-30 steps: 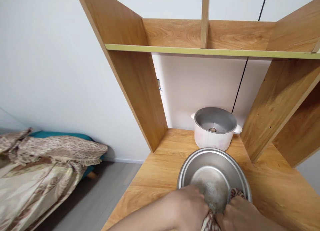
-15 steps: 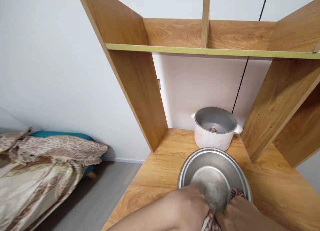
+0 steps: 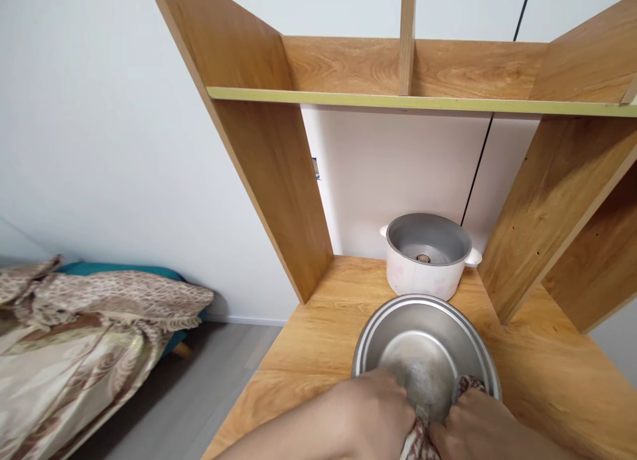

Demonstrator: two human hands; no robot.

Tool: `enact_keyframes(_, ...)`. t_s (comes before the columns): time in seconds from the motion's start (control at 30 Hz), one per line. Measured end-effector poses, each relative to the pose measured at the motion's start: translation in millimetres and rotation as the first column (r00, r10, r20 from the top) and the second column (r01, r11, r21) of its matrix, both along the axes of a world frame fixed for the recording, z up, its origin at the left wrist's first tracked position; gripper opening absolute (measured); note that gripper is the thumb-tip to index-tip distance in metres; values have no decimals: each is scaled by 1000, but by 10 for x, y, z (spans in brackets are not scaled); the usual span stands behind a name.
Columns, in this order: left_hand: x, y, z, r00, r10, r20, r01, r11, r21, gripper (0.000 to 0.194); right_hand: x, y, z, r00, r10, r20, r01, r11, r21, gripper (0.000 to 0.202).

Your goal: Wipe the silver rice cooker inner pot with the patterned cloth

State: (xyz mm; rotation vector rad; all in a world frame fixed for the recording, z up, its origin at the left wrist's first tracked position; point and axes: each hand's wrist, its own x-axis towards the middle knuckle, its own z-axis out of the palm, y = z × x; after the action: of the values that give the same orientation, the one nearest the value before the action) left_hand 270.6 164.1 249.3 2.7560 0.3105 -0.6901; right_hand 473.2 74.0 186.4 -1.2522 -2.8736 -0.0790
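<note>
A round metal pot (image 3: 423,314), the inner kind of a rice cooker, stands on the wooden desk with its mouth up. Over its near side, my left hand (image 3: 381,407) is closed on a patterned brown-and-white cloth (image 3: 421,443). My right hand (image 3: 472,420) is closed on the same cloth, a bunch of which pokes out above the knuckles inside the rim. The cloth stretches between both fists; much of it is hidden. Just behind the pot sits a white rice cooker body (image 3: 423,281) with a grey inside and side handles.
Upright wooden panels (image 3: 269,181) and a shelf (image 3: 348,100) with a yellow-green edge frame the desk (image 3: 298,354). To the left, a bed (image 3: 99,340) with a patterned cover stands on the grey floor (image 3: 199,367) by a white wall.
The view has shifted very slightly. Both hands, the cloth and the pot stay practically where they were.
</note>
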Motion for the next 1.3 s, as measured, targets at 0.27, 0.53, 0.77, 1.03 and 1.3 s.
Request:
enact_keyframes(0.27,37,-32,129,997,-6,-80,6,1000,2,22,-34,33,157,991,62,120,-66,998,24,29)
enact_keyframes(0.53,66,-39,197,992,-10,-122,10,1000,1,24,-68,28,245,985,19,169,-12,999,-40,25)
enact_keyframes(0.77,50,-46,178,996,-15,-88,16,1000,2,22,-44,20,151,989,40,145,-34,999,-42,28)
enact_keyframes(1.03,76,-63,231,991,-4,-133,5,1000,9,23,-26,23,73,992,36,117,-36,999,-2,26)
enact_keyframes(1.3,82,-67,277,990,-24,-139,27,999,19,24,-41,30,97,989,43,144,-47,999,20,27)
